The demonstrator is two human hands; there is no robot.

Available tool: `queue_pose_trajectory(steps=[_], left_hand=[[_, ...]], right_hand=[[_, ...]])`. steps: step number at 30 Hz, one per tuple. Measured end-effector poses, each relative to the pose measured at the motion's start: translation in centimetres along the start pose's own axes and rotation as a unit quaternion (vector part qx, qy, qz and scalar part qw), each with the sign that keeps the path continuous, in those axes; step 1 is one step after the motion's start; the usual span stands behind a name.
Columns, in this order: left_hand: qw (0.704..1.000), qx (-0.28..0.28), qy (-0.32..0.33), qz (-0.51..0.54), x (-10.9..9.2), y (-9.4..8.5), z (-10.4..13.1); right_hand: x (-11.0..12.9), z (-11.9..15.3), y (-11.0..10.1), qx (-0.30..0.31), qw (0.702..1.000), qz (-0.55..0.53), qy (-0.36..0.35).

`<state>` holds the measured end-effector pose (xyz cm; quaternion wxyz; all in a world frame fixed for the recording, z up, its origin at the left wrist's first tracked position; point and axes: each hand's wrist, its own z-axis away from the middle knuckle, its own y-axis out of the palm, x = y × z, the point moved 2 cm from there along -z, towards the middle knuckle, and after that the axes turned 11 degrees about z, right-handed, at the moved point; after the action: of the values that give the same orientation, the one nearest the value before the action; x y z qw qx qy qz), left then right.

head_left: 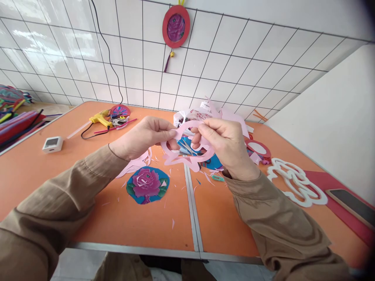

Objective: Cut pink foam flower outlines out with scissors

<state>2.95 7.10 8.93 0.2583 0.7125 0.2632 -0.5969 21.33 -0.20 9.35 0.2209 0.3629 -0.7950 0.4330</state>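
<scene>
L hand [154,134] & R hand [224,142], slightly apart, each pinching pink cutout ring [190,124] over orange tbl. [158,228] w/ rose-print piece [146,181].

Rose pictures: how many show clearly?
2: one rose in the red frame on the wall, another on the blue cutout on the table. The partly covered blue cloth by the right hand may hide more.

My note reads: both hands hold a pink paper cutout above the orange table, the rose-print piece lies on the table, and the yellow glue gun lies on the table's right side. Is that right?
Not quite: the yellow glue gun lies on the table's left side, as the head view shows. The left hand and right hand do hold the pink paper cutout.
</scene>
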Motion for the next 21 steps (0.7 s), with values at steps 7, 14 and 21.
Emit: queue_pose_trajectory(steps=[7, 14, 21], left_hand=[[0.991, -0.007, 0.015, -0.133, -0.8, 0.6, 0.5], [0.984, -0.053, 0.045, -0.165, -0.7, 1.8, 0.8], [0.990, -0.094, 0.039, -0.102, -0.4, 0.9, 0.6]], right_hand=[[0.1, -0.1, 0.1, 0.049, 0.997, -0.045, 0.029], [0.0, 0.0, 1.0, 0.155, 0.977, -0.127, 0.072], [-0.5, -0.2, 0.5, 0.162, 0.957, -0.205, 0.125]])
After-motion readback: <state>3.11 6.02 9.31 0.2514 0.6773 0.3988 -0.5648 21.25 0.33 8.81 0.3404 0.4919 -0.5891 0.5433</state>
